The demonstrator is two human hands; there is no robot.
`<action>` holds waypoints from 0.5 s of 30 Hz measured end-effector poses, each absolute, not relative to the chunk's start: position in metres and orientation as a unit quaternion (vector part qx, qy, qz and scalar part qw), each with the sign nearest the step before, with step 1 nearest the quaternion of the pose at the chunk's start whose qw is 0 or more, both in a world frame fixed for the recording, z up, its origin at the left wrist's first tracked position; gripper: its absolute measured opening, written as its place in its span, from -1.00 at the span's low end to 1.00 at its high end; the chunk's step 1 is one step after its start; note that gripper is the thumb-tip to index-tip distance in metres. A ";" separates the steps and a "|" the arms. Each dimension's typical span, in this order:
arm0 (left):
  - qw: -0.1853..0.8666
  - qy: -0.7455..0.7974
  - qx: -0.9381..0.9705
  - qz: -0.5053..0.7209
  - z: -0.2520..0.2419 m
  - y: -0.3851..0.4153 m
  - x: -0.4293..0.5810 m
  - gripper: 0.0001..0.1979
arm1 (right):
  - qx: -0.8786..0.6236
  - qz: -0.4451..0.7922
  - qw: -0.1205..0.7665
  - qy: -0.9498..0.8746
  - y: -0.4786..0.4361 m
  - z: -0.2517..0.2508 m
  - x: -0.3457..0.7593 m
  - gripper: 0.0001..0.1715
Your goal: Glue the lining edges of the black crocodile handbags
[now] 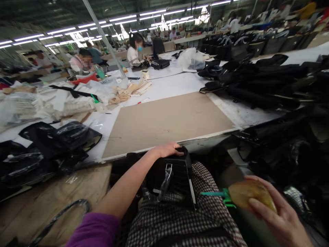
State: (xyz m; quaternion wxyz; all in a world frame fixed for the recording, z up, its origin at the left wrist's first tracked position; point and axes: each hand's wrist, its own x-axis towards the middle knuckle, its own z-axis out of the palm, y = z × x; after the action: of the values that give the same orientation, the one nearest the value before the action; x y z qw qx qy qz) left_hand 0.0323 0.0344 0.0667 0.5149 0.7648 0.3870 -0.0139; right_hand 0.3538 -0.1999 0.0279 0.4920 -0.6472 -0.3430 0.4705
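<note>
On my lap, over checked cloth, stands a black bag piece (177,178) with a metal buckle in clear plastic and pale edges along one side. My left hand (168,150) is closed over its top edge, and some of the fingers are hidden behind it. Out to the right, my right hand (275,209) is wrapped round a yellowish glue bottle (250,195). Its thin green nozzle points left toward the bag piece, with a gap between them.
A brown board (167,120) lies on the white table before me. Black bag parts are heaped at right (257,79) and left (56,144). A second glue bottle (99,104) stands near plastic-wrapped pieces. Beyond a slanted pole (105,37), people sit working.
</note>
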 end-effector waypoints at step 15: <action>0.527 0.381 0.759 -0.030 0.057 0.042 0.032 -0.69 | -0.599 0.370 0.469 -0.533 -0.159 0.025 0.325 -0.45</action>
State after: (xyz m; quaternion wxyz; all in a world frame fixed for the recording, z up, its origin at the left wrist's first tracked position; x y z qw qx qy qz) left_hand 0.0316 0.0419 0.0573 0.5274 0.7587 0.3813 -0.0299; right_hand 0.3247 -0.1594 0.0245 0.4691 -0.5994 -0.5326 0.3702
